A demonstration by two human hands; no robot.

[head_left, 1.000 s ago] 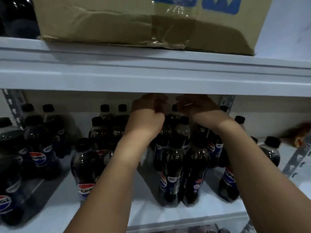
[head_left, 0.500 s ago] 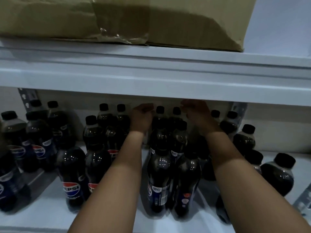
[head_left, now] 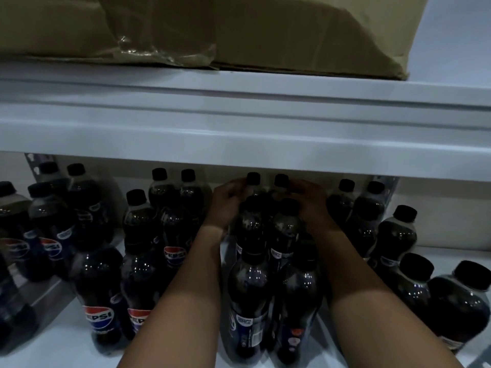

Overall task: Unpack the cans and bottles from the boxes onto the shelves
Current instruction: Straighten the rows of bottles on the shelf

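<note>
Deep at frame centre, both the left hand (head_left: 225, 201) and right hand (head_left: 309, 201) curl around rear bottles (head_left: 252, 189) on the lower shelf (head_left: 438, 251), so a careless withdrawal could topple the crowded front bottles (head_left: 248, 301).

"PEPSI" on front bottle label (head_left: 99, 316), "PEPSI" on middle bottle label (head_left: 174, 254)

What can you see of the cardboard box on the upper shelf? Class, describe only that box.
The cardboard box is brown and creased, with a dented lower edge. Crinkled clear tape runs across its bottom front seam. It rests on the white upper shelf, its right corner near the shelf's front edge. Its top is out of frame. Neither hand touches it.
</note>
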